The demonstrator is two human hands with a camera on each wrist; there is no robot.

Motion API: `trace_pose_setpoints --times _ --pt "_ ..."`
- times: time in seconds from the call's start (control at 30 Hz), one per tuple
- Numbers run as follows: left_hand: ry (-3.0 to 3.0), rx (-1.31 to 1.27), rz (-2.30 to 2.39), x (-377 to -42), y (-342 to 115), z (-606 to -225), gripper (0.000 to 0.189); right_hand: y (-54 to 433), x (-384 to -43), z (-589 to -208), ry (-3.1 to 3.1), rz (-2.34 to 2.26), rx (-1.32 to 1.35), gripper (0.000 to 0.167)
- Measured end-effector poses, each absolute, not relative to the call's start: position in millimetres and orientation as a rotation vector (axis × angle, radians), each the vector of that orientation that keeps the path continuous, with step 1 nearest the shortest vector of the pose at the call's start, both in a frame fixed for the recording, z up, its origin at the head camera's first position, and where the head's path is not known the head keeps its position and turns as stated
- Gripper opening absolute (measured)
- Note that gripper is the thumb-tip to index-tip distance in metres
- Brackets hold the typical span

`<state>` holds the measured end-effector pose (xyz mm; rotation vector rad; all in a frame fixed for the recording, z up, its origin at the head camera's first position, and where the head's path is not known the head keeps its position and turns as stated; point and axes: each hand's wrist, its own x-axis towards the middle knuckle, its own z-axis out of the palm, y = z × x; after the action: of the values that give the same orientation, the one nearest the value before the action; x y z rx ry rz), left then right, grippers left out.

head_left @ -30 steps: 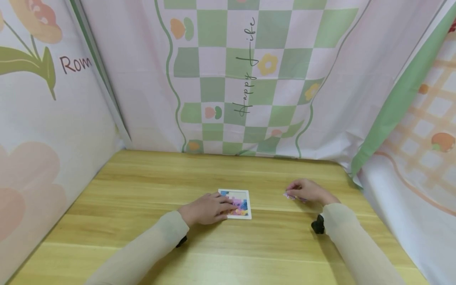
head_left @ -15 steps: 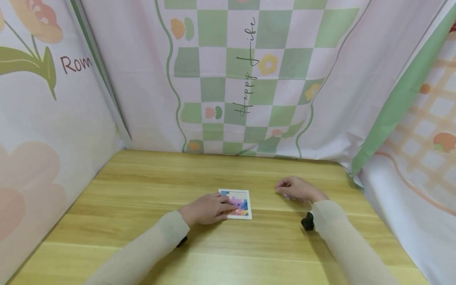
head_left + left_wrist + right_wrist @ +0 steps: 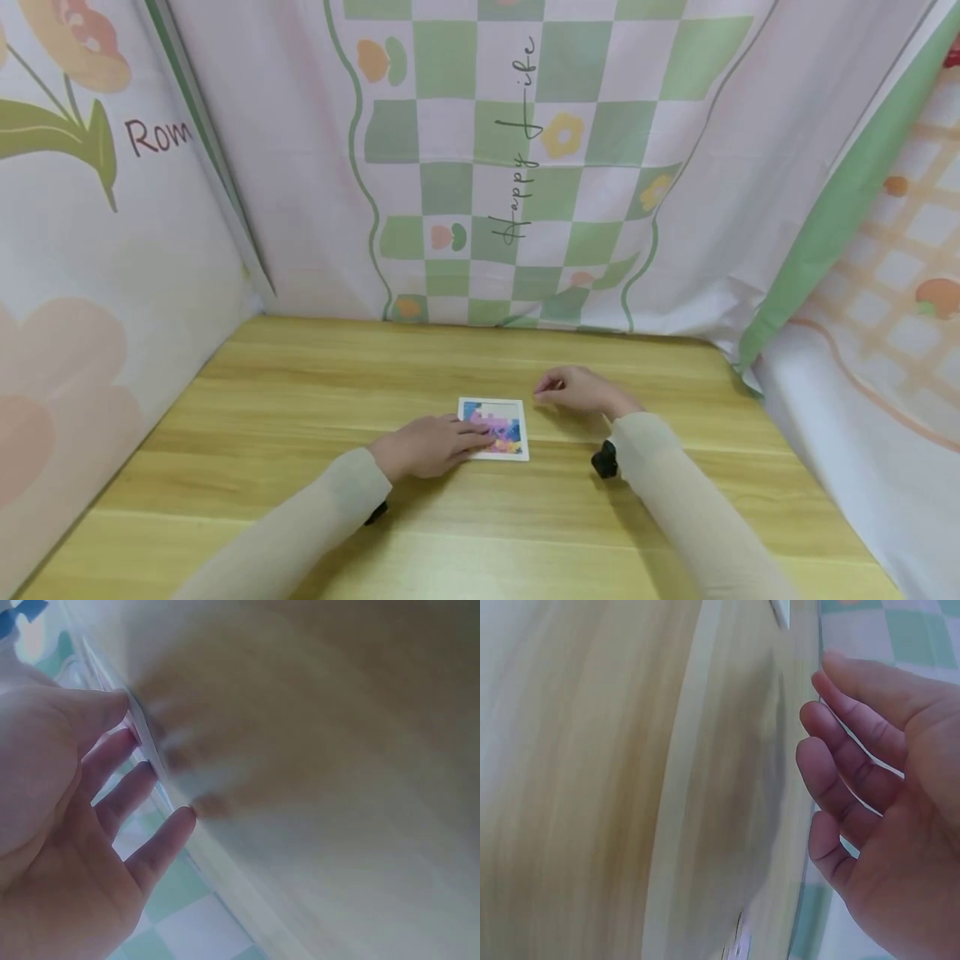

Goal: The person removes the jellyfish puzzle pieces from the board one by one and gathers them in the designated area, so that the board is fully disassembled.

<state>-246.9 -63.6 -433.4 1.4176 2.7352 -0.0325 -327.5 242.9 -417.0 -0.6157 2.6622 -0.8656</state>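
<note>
Left hand, fingers straight, slightly apart, rests over framed puzzle from 8 o'clock; right hand, at puzzle's 2 o'clock, fingers curled, cannot tell whether pinching.

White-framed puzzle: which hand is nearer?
Left. The left hand has its fingers on the white-framed puzzle, over its left part; the right hand is beyond its right edge, not touching.

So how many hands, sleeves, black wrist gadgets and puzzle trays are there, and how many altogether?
Hands: 2 (left hand, right hand)
Sleeves: 2 (left sleeve, right sleeve)
Black gadgets: 2 (left gadget, right gadget)
Puzzle tray: 1
Total: 7
</note>
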Motion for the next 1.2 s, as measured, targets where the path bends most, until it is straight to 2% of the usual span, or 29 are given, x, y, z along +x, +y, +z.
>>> trace_pose_setpoints --times 0.27,0.43,0.7,1.2 --pt "2.725 1.413 -0.056 -246.1 -64.2 -433.5 0.045 207.3 -330.5 -418.7 2.617 -0.816 -0.773 0.017" --pt "2.728 1.445 -0.040 -246.8 -65.2 -434.9 0.045 187.1 -328.6 -417.7 2.592 -0.812 -0.825 0.021" --pt "2.724 1.476 -0.061 -243.9 -65.7 -430.6 0.045 162.3 -322.6 -416.3 2.538 -0.826 -0.779 0.026" --pt "2.728 1.521 -0.108 -242.9 -67.1 -429.0 0.045 146.7 -324.3 -419.6 2.521 -0.807 -0.741 0.021"
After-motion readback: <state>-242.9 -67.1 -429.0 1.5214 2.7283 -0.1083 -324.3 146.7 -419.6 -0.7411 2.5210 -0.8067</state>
